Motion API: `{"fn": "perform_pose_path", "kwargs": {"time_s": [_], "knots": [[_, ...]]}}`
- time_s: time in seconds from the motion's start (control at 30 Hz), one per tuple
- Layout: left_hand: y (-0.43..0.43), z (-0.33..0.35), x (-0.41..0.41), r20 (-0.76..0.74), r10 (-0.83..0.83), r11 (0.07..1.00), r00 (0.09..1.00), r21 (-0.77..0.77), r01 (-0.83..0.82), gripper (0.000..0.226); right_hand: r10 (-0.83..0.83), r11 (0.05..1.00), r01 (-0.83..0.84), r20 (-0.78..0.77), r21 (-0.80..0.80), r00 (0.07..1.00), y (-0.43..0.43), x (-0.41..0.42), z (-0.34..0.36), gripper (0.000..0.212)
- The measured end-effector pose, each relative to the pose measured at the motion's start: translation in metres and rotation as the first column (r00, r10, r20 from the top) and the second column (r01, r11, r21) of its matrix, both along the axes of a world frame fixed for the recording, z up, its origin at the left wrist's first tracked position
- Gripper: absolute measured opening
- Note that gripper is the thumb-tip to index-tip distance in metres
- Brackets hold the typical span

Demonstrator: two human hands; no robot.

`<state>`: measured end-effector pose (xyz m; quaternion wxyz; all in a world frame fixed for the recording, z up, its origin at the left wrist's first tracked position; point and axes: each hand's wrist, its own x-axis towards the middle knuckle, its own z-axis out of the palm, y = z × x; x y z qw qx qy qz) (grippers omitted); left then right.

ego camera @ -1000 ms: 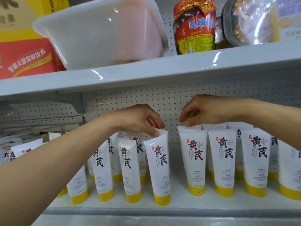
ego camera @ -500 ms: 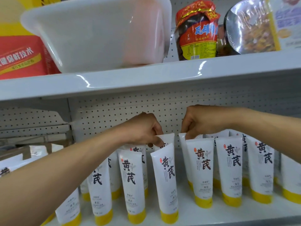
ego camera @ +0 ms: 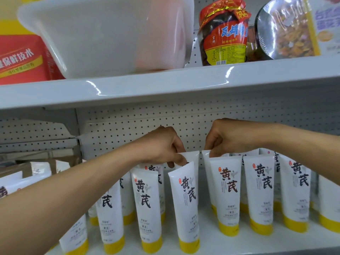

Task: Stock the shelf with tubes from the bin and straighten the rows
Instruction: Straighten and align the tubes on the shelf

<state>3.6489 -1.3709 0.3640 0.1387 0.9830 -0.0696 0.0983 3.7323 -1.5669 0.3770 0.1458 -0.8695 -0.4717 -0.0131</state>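
The tubes (ego camera: 145, 208) stood cap-down in rows on the lower shelf (ego camera: 211, 243). The left hand (ego camera: 161, 146) pinched the top of a tilted tube (ego camera: 185, 199) at the front. The right hand (ego camera: 231, 137) pinched the crimped top of a rear tube (ego camera: 206, 159) just beside it. On the upper shelf (ego camera: 165, 85) sat a white bin (ego camera: 110, 34) and a jar (ego camera: 224, 34).
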Motion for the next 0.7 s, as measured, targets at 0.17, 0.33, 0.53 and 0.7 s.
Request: {"fn": "perform_pose_path", "kwargs": {"time_s": [0.17,0.33,0.53,0.7], "knots": [[-0.0011,-0.0007,0.0003,0.009,0.017,1.0,1.0,0.007,-0.018,0.014,0.011,1.0,-0.011,-0.016,-0.008,1.0,0.0,0.0004,0.0003,0.009],[-0.0025,-0.0007,-0.0021,-0.002,0.02,0.999,1.0,-0.028,-0.021,0.013,0.014,1.0,-0.014,-0.003,-0.016,1.0,-0.0008,0.0007,0.0005,0.008],[-0.0053,-0.0006,-0.0024,-0.006,0.019,0.999,1.0,-0.043,-0.019,0.013,0.019,1.0,-0.019,-0.013,-0.025,1.0,-0.0031,-0.001,0.0012,0.009],[-0.0078,0.0005,-0.0029,-0.018,0.012,0.999,1.0,-0.048,-0.013,0.013,0.003,0.999,-0.003,-0.012,-0.032,1.0,-0.0047,-0.0029,0.0013,0.01]]}}
